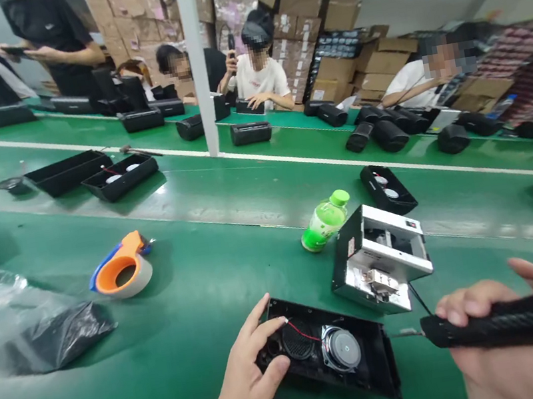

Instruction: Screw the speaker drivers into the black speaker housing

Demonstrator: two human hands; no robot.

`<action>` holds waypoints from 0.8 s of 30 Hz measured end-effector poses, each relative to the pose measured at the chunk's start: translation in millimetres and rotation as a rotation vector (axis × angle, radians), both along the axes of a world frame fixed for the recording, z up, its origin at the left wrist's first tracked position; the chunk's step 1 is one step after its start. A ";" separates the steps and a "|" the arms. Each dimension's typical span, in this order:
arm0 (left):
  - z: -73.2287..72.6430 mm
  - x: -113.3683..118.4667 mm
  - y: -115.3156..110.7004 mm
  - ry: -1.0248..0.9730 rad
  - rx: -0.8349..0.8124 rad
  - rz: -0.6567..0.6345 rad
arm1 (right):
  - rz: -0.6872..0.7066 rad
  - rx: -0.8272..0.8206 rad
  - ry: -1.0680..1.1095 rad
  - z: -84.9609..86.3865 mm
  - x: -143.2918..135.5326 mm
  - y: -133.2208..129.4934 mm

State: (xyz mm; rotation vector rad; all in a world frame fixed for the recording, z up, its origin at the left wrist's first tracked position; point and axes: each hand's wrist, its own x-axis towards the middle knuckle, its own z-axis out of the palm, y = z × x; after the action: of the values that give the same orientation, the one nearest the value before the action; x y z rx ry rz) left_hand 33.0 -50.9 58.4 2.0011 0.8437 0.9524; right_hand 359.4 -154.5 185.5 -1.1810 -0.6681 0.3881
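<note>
A black speaker housing (373,361) lies on the green bench with its inside facing up. One round speaker driver (345,349) is seated in it, beside a round grille (298,341), with a red wire running between them. My left hand (248,371) grips the left end of the housing, thumb and fingertips on its edges. A black electric screwdriver (508,321) is in my right hand (486,309), its thin bit pointing left just off the housing's right end. Behind the housing stands a white-and-black screw feeder (382,262).
A green-capped bottle (325,220) stands beside the feeder. An orange-and-blue tape dispenser (123,269) and a black plastic bag (61,340) lie to the left. Housings with speakers (121,175) sit on the belt (185,199). A white post (197,62) rises mid-bench; several people work across.
</note>
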 end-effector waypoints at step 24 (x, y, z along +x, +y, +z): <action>52.0 35.7 80.2 0.704 0.925 -0.328 | -0.347 -0.551 -0.779 -112.1 4.3 -41.8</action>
State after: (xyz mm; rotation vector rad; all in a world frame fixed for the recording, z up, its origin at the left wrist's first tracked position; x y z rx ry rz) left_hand 68.8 29.3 110.4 3.2561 0.3754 0.4406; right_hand 363.7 -196.3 73.4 -1.9710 -1.0318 -0.2292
